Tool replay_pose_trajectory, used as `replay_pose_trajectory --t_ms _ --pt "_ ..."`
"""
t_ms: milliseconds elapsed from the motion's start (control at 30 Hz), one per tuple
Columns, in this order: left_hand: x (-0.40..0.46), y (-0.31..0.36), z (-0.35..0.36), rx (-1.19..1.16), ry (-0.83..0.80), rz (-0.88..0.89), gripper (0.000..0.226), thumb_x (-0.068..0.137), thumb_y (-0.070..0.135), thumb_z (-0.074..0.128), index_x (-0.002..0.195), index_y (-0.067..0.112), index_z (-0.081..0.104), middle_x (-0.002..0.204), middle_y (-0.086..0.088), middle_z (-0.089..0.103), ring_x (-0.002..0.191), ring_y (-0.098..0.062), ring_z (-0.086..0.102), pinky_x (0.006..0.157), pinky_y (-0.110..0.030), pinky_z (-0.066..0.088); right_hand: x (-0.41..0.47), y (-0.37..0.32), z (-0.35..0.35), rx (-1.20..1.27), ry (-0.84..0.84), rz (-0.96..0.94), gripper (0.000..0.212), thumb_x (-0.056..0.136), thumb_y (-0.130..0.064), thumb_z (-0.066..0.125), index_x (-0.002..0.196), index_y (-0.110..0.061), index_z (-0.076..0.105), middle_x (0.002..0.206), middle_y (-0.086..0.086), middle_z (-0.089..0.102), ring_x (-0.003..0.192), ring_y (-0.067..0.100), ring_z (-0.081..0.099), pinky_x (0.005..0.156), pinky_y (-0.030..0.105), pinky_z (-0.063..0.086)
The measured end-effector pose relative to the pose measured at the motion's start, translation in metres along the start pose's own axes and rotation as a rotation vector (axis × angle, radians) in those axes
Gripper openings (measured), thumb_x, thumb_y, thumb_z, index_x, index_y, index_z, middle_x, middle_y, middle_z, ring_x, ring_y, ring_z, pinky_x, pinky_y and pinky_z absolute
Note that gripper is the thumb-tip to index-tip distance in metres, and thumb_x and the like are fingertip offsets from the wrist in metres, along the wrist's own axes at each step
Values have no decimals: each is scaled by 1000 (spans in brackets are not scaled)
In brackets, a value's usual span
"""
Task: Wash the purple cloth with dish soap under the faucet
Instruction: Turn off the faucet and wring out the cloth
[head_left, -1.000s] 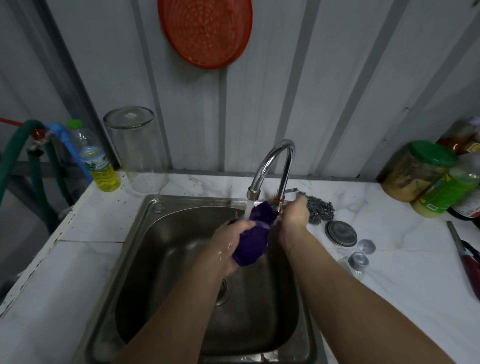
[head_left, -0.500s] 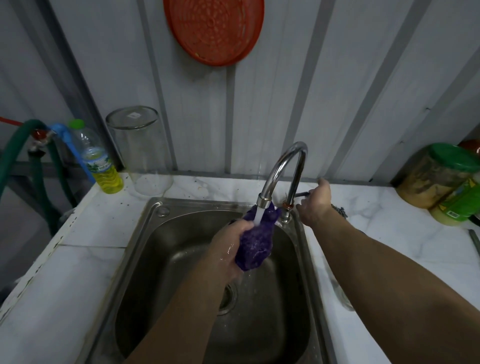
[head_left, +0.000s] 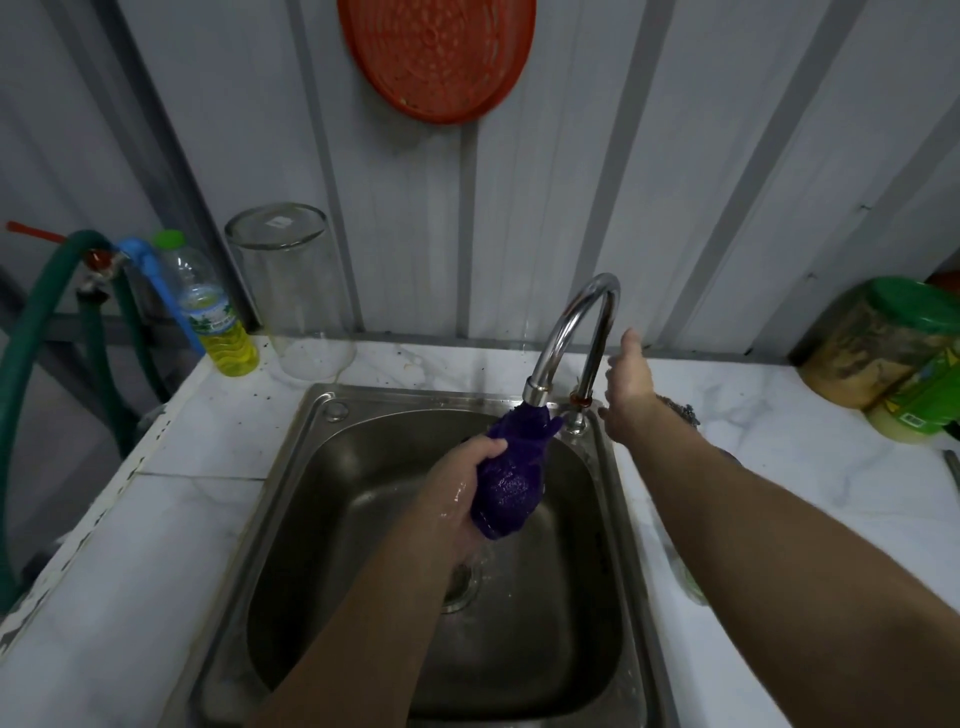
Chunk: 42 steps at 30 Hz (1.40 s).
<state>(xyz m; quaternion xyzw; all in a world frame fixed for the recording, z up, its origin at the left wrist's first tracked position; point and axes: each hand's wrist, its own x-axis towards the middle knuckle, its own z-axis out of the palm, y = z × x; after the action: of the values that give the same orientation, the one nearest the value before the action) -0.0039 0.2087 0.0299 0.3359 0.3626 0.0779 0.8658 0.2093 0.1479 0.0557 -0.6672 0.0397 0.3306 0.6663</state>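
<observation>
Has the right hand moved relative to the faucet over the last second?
Yes. The right hand left the purple cloth below the spout and went right, past the faucet stem, now open beside it.

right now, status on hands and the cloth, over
Left hand gripping purple cloth right under faucet spout. Right hand open, empty, beside faucet base. Nothing in the way.

A single head-worn wide-angle camera looks forward and steeply down, close over the steel sink (head_left: 332, 467), facing the corrugated wall (head_left: 649, 156) behind the tabletop (head_left: 779, 467).
</observation>
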Motion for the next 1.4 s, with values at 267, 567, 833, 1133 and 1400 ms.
replay_pose_trajectory --t_ms 267,567,833,1133,1400 --pt "-20 -3 11 -134 -97 -83 48 87 27 63 126 1 62 89 -22 77 64 -31 71 53 -31 53 -76 95 10 289 -438 96 68 72 -74 71 99 -13 80 102 15 77 98 33 73 84 46 58" --pt "-48 3 2 226 -186 -223 65 70 58 82 106 6 67 73 -10 71 55 -18 63 52 -24 52 -97 88 10 237 -491 -89 29 75 -20 87 97 -14 70 81 13 73 80 31 74 74 44 60" --pt "-44 -8 5 1088 45 67 31 56 40 77 85 29 72 86 -3 76 86 -23 73 81 -37 57 -109 79 26 -304 -320 -279 11 92 -19 69 82 -18 64 62 3 64 49 14 62 55 30 55" --pt "-26 -35 2 1588 469 515 27 81 37 65 97 17 74 91 -10 78 88 -35 74 72 -36 59 -89 86 53 -740 -1 -273 18 94 -26 59 89 -9 63 79 7 66 78 27 63 66 31 43" --pt "-27 -26 -6 1351 286 400 28 65 46 69 76 21 66 78 -6 76 75 -27 73 67 -34 57 -90 84 38 -179 -225 49 36 83 -39 75 100 -9 67 91 14 69 78 26 66 73 38 57"
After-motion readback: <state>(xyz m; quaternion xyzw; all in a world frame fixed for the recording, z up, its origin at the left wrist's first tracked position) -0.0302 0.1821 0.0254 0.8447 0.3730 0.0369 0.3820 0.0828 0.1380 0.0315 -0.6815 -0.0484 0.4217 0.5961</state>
